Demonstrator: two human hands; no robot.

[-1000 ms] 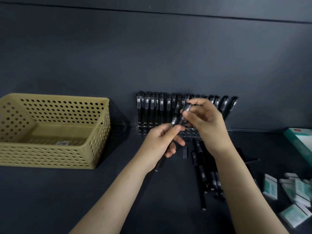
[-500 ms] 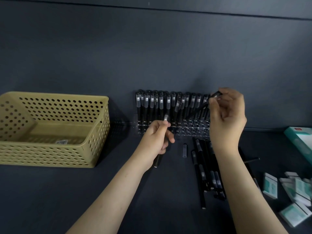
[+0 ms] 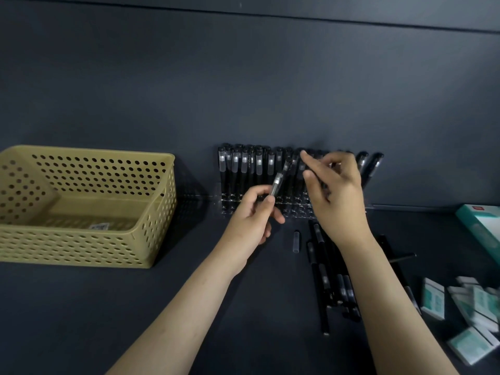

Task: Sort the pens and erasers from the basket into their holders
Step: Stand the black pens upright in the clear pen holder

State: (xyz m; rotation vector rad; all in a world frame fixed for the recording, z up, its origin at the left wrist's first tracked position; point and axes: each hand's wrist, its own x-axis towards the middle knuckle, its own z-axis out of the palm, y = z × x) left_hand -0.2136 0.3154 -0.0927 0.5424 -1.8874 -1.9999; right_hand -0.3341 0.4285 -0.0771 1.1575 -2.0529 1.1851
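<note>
Now your left hand (image 3: 251, 223) pinches a pen (image 3: 278, 182) just before the far pen holder (image 3: 230, 205); your right hand (image 3: 338, 196), thumb and finger parted, grips nothing. Next, likely: pass it over and seat it upright.

A matte, dark slate-grey wall (image 3: 243, 77) rises behind an equally dark tabletop (image 3: 81, 320); a thin horizontal seam (image 3: 297, 17) crosses the wall's top. Lighting is dim and even.
</note>
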